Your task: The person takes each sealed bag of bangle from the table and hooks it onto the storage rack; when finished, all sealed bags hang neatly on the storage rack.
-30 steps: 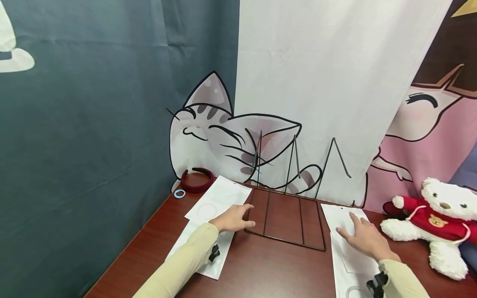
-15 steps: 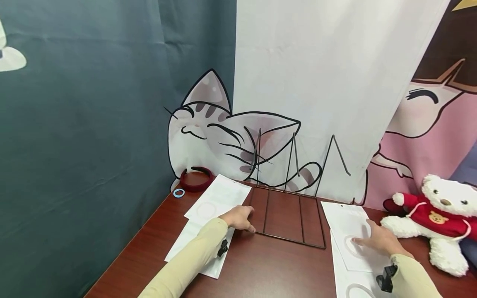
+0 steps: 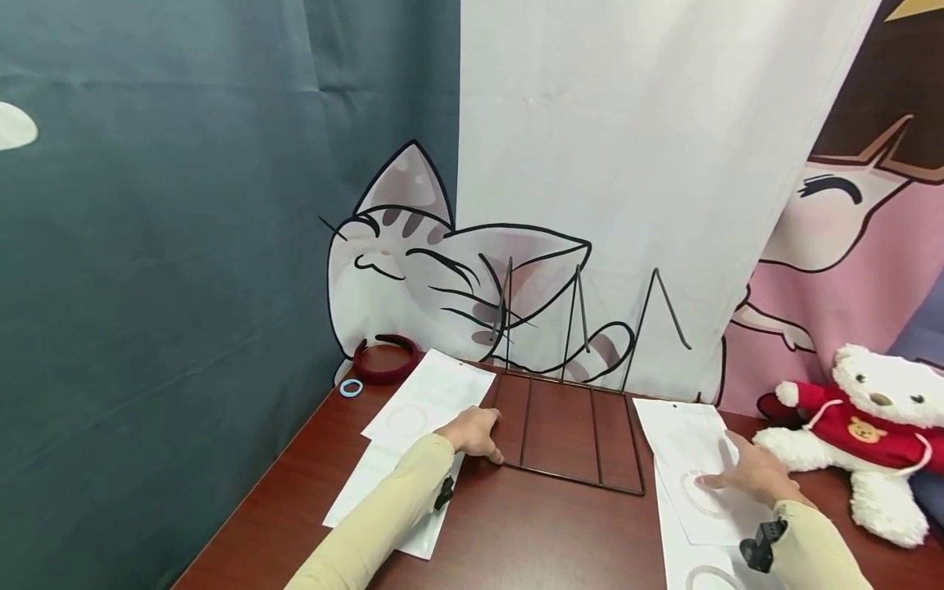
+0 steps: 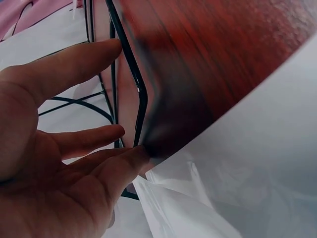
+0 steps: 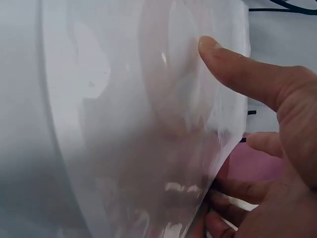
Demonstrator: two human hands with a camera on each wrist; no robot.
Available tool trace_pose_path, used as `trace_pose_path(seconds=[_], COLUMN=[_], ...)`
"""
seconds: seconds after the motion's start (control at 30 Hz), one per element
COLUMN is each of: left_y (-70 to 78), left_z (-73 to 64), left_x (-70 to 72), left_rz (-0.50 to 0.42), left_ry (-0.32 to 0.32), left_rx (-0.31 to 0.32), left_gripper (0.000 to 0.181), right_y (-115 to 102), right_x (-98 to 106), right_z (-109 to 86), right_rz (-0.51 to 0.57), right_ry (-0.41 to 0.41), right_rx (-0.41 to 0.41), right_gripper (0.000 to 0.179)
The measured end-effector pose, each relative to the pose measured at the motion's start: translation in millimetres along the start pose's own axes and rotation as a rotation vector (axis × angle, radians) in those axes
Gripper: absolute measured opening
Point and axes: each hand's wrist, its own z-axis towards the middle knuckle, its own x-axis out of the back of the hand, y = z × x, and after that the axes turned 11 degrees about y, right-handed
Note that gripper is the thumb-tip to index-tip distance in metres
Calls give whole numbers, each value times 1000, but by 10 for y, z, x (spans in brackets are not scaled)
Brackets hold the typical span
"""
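Note:
My left hand (image 3: pixel 474 432) is at the front left corner of a dark wire rack (image 3: pixel 562 476). In the left wrist view its thumb and fingers (image 4: pixel 89 139) are spread and fairly straight beside the rack's bent wire. On the right, my right hand (image 3: pixel 754 473) lies over the right edge of a white plastic packet (image 3: pixel 677 438) with a pale ring shape in it. The right thumb (image 5: pixel 233 64) extends over the packet's face, while the other fingers lie along its edge, tips partly hidden. Another packet (image 3: pixel 673 537) lies partly beneath it.
Two white packets (image 3: pixel 435 381) overlap left of the rack. A dark red headband (image 3: pixel 387 375) and a small blue ring (image 3: pixel 351 388) sit near the table's left edge. A white teddy bear (image 3: pixel 863 434) in a red hoodie sits at the right. Printed curtains (image 3: pixel 575 123) hang behind.
My right hand has moved right and down from the packet's upper part to its right edge. The left hand has shifted slightly and lowered toward the rack's corner; both then stay nearly still.

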Motion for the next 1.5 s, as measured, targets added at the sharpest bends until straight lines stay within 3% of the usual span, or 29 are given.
trace_pose_path(seconds=[0.17,0.37,0.57,0.7,0.83,0.97,1.2,1.33,1.5], left_y=[-20,-50,-64,-70,-77,-85,-93,-88,-89], left_z=[-18,-35,-13,-19,-16,5,35,65,73], left_x=[7,-33,-20,-1,15,20,-2,-5,10], left_rz=[-13,-39,-54,-64,-63,-40,3,13,11], left_ry=[5,5,-1,-4,-6,5,39,61,53], left_rx=[4,-11,-24,-19,-14,-21,-25,-29,-18], left_gripper=[61,60,59,60,59,56,50,33,32], right_y=[-16,110,162,142,122,109,-131,-342,-601], right_x=[-30,-91,-39,8,83,139,203,267,344], right_z=[26,32,4,-29,-105,-201,-452,-630,-868], right_rz=[27,59,123,278,455,449,561,598,634], right_ry=[12,44,84,116,100,154,275,368,446], right_rx=[3,80,81,130,95,115,199,248,224], right_gripper=[123,121,119,106,94,87,80,73,71])
